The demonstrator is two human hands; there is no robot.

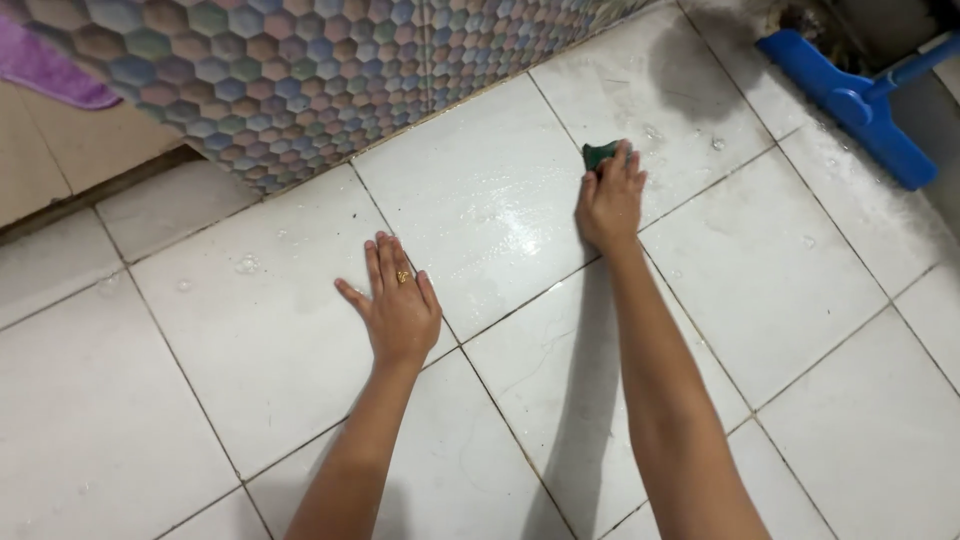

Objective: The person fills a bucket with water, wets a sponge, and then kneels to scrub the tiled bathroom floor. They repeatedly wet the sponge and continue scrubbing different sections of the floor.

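The left hand [400,310] lies flat on the white floor tile [250,330], fingers spread and released, holding nothing; a gold ring [403,277] sits on one finger, and the straight arm behind it suggests the palm is there as a prop for the body's weight. Beyond its fingertips the tile is wet, with small soap bubbles [246,264] off to their left. Further out, the right hand [608,205] is stretched forward with its fingers curled down over a green scouring pad [600,153], which pokes out just past the fingertips and is pressed to the floor, a hold that looks suited to rubbing. The tiles around those fingers shine with water and dark grout lines cross beneath both arms. Past the pad, to the right, a blue brush head [850,100] rests on the floor. Farthest off, a wall of coloured hexagon mosaic [300,70] rises, with a purple cloth [45,65] at its left.
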